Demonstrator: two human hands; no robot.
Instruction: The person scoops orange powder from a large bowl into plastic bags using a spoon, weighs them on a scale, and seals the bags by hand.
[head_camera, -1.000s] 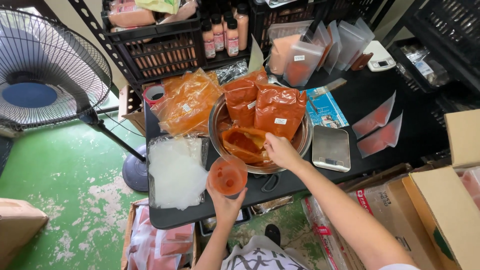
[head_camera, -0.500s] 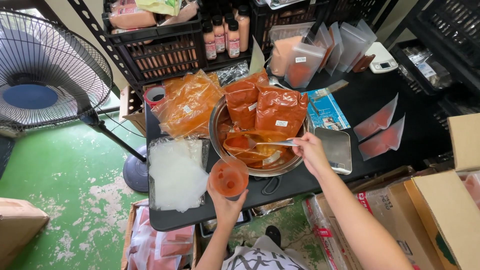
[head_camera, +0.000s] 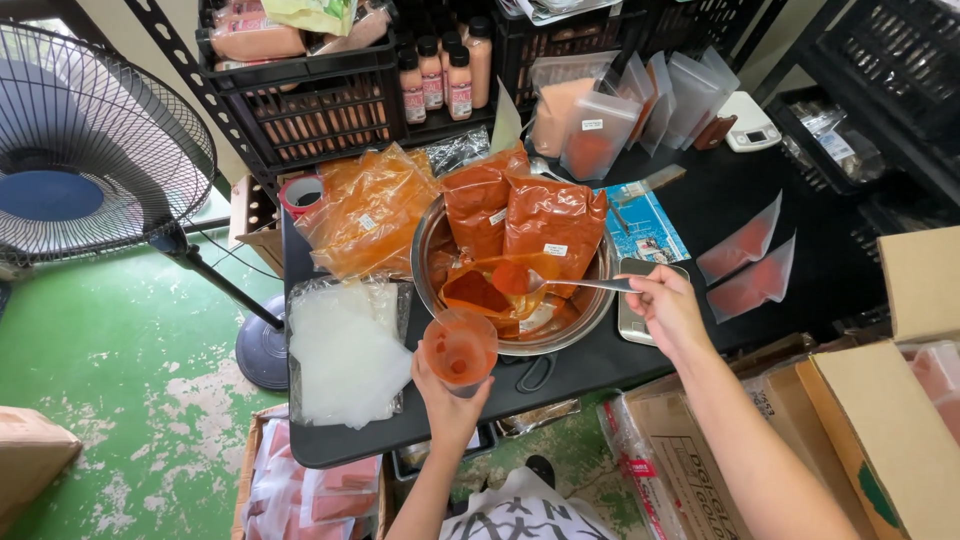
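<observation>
My left hand (head_camera: 448, 404) grips a clear pouch (head_camera: 458, 349) held open, with a little red powder in its bottom, just in front of a steel bowl (head_camera: 596, 300). My right hand (head_camera: 666, 306) holds a metal spoon (head_camera: 570, 283) by its handle; the spoon's head carries a heap of red powder above an open bag of powder (head_camera: 478, 291) lying in the bowl. Two sealed bags of red powder (head_camera: 554, 228) lean upright at the bowl's back.
A stack of empty clear pouches (head_camera: 345, 350) lies left of the bowl and orange powder bags (head_camera: 372, 205) behind it. A small scale (head_camera: 630, 318) sits under my right hand; two filled pouches (head_camera: 751, 262) lie right. A fan (head_camera: 80, 140) stands left, cardboard boxes (head_camera: 880, 420) right.
My right hand drew back from the open bag to the right and lifted the spoon, now loaded with red powder. The left hand has kept the pouch in place.
</observation>
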